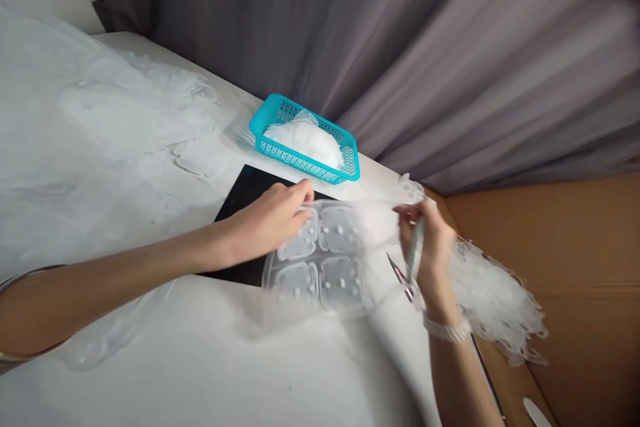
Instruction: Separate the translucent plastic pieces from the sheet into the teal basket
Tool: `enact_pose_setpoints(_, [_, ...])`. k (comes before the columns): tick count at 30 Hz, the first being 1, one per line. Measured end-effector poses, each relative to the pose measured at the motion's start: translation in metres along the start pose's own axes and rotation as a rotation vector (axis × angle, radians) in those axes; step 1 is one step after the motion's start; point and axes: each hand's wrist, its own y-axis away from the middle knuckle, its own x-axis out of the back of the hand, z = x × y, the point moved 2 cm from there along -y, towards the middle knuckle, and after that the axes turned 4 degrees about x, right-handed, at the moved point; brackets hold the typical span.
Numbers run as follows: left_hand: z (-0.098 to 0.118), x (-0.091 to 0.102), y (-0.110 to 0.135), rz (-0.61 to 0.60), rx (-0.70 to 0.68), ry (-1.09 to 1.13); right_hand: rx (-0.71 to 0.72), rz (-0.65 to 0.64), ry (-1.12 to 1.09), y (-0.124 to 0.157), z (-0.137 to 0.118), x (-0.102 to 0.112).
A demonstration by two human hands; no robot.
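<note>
My left hand (pixel 287 213) is closed on the upper left edge of a translucent, soft-looking sheet (pixel 320 260). Four rounded-square moulded pieces with small studs show in that sheet, blurred by motion. My right hand (pixel 430 247) is wrapped round small snips (pixel 414 257), their pointed metal blades angled down and to the left of the palm. Its thumb and fingertip pinch by the sheet's upper right corner; blur hides whether they grip it. Partly under the sheet lies a black mat (pixel 240 203).
Behind the mat stands a turquoise basket (pixel 305 163) with whitish translucent pieces (pixel 313 140) in it. A large heap of translucent sheets (pixel 100 127) covers the white table's left side. Frame-like scraps (pixel 495 300) pile beside a cardboard box (pixel 560 247) at right. A grey curtain (pixel 350 27) hangs behind.
</note>
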Motion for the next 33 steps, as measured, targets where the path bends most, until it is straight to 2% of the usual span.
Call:
enact_pose_setpoints(1, [-0.009, -0.001, -0.006, 0.011, 0.009, -0.126, -0.029, -0.059, 0.015, -0.006, 0.009, -0.015])
enact_pose_setpoints(3, [-0.021, -0.001, -0.012, 0.02, 0.035, -0.264, -0.131, -0.09, 0.025, -0.011, 0.021, -0.037])
enact_pose_setpoints(5, [-0.027, -0.001, -0.012, 0.016, 0.066, -0.316, -0.223, -0.075, -0.058, -0.007, 0.021, -0.048])
enact_pose_setpoints(7, [-0.026, -0.002, -0.007, 0.042, 0.072, -0.38, -0.277, -0.086, -0.234, 0.0, 0.011, -0.051])
enact_pose_setpoints(8, [-0.025, -0.004, -0.004, 0.057, 0.033, -0.416, -0.295, -0.106, -0.334, 0.003, 0.004, -0.05])
enact_pose_setpoints(10, [-0.023, -0.014, 0.001, 0.059, -0.143, -0.469, -0.321, -0.176, -0.5, 0.008, -0.012, -0.051])
enact_pose_setpoints(13, [-0.03, -0.035, 0.01, -0.01, -0.4, -0.488, -0.327, -0.327, -0.64, 0.013, -0.037, -0.059])
enact_pose_setpoints(17, [-0.051, -0.047, 0.017, -0.011, -0.489, -0.61, -0.343, -0.379, -0.721, 0.024, -0.057, -0.077])
enact_pose_setpoints(20, [-0.058, -0.042, 0.019, -0.041, -0.566, -0.698, -0.356, -0.429, -0.698, 0.033, -0.062, -0.086])
enact_pose_setpoints(24, [-0.059, -0.036, 0.019, -0.056, -0.579, -0.751, -0.3, -0.522, -0.51, 0.037, -0.066, -0.087])
enact_pose_setpoints(33, [-0.062, -0.041, 0.021, -0.033, -0.571, -0.745, -0.164, -0.517, -0.351, 0.033, -0.076, -0.09])
